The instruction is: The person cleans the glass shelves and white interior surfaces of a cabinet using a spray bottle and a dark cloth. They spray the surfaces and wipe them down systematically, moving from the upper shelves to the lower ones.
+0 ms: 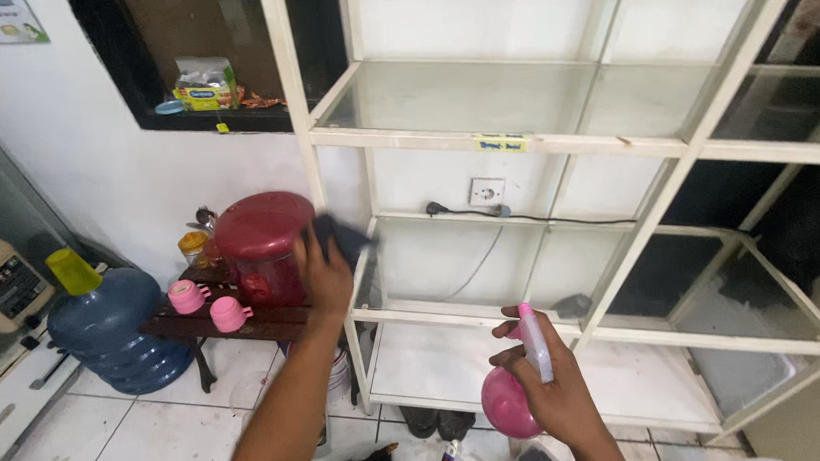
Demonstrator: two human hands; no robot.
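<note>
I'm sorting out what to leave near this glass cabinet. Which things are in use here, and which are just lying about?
In use:
- dark cloth, pressed by the left hand against the cabinet frame
- pink spray bottle, in the right hand

Lying about:
- red jug
- two pink cups
- blue water bottle
- shoes

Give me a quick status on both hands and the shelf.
Left hand presses dark cloth on white shelf frame. Right hand grips pink spray bottle. Red container beside left hand.

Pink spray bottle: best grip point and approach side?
Grip the narrow neck under the white trigger head of the spray bottle, coming from the rear, as the right hand does. The round pink body is wide; the nozzle points toward the glass shelf.
</note>
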